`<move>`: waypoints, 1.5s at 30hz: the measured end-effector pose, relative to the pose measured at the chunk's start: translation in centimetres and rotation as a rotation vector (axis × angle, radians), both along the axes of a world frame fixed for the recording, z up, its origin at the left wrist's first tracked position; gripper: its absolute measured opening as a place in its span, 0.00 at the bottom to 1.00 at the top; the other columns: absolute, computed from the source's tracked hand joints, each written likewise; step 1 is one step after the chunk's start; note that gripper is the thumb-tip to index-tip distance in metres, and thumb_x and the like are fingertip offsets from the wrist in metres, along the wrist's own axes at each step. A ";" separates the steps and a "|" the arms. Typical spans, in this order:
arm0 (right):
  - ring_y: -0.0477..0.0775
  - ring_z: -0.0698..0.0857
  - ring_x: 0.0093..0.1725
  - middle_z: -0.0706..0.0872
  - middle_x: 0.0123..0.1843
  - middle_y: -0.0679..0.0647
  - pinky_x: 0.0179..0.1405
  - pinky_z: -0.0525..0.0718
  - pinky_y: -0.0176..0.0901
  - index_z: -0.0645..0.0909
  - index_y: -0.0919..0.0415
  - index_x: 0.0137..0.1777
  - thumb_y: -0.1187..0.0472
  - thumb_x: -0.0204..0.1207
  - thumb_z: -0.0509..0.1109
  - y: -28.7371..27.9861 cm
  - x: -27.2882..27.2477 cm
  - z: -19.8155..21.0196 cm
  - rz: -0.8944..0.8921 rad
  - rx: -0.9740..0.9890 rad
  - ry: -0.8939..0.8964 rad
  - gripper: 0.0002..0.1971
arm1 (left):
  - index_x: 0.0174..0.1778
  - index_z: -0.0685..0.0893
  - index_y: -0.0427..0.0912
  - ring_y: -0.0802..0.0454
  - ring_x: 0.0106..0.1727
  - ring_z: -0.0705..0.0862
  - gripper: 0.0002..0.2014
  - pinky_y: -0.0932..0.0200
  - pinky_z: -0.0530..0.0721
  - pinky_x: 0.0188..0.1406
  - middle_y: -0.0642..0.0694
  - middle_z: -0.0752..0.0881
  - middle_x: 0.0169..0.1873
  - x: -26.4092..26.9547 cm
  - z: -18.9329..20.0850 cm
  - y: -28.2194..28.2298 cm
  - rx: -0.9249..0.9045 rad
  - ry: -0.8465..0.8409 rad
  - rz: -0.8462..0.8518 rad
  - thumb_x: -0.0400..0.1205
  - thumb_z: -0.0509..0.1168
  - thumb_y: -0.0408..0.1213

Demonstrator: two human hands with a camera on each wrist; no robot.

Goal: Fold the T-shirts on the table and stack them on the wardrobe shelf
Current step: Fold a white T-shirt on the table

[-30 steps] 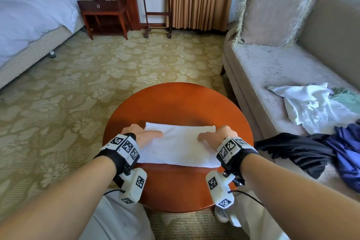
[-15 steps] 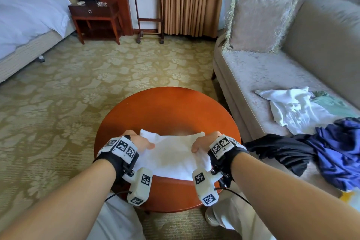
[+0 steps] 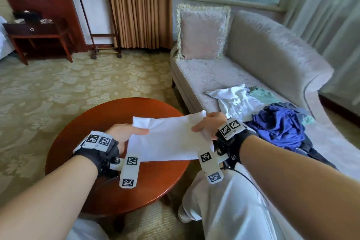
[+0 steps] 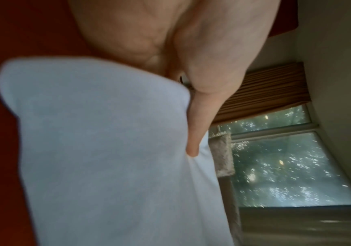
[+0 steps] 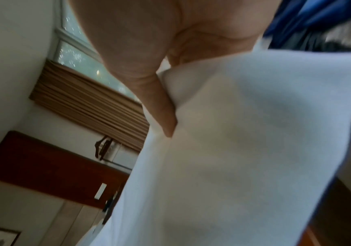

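My left hand [image 3: 124, 134] pinching one end of the folded white cotton T-shirt [image 3: 169, 138], thumb on top; my right hand [image 3: 209, 124] gripping the other end; shirt held up off the round red-brown wooden table [image 3: 109, 115]; grey sofa [image 3: 272, 60] beside, strewn with loose clothes [image 3: 272, 119]

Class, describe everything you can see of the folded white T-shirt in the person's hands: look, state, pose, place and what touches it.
The folded white T-shirt is plain, soft-looking cloth, folded into a flat oblong with no print visible. It is held in the air above the round wooden table, tilted, its right end higher and reaching toward the sofa. The left hand grips its left end and the right hand its right end, thumbs pressed on the cloth. Only the hands touch it.
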State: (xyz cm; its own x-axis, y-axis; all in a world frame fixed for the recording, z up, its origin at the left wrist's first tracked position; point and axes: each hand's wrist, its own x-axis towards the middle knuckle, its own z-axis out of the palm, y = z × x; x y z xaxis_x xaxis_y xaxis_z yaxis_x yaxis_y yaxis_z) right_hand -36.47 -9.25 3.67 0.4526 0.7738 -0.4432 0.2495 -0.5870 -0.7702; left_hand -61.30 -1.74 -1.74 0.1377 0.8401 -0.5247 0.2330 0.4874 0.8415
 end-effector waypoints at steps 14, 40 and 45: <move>0.63 0.91 0.42 0.92 0.43 0.59 0.48 0.89 0.63 0.90 0.60 0.44 0.62 0.47 0.89 -15.2 20.6 4.8 -0.452 0.144 -0.087 0.22 | 0.44 0.87 0.41 0.41 0.42 0.88 0.06 0.51 0.88 0.40 0.39 0.91 0.40 24.6 5.8 -7.5 0.143 -0.291 -0.214 0.74 0.77 0.33; 0.60 0.85 0.37 0.85 0.34 0.56 0.48 0.87 0.55 0.82 0.60 0.38 0.62 0.68 0.79 -25.1 35.3 -14.7 -0.896 -0.075 0.105 0.07 | 0.44 0.84 0.41 0.50 0.41 0.82 0.13 0.66 0.77 0.35 0.45 0.85 0.37 48.0 -10.3 -11.0 0.359 0.187 -0.620 0.71 0.81 0.37; 0.62 0.84 0.48 0.85 0.46 0.56 0.56 0.83 0.49 0.77 0.55 0.49 0.58 0.66 0.78 -24.2 35.3 -16.3 -0.915 -0.137 0.001 0.14 | 0.40 0.80 0.43 0.48 0.38 0.79 0.15 0.61 0.71 0.38 0.50 0.80 0.29 48.4 -12.3 -11.3 0.548 0.366 -0.672 0.70 0.80 0.44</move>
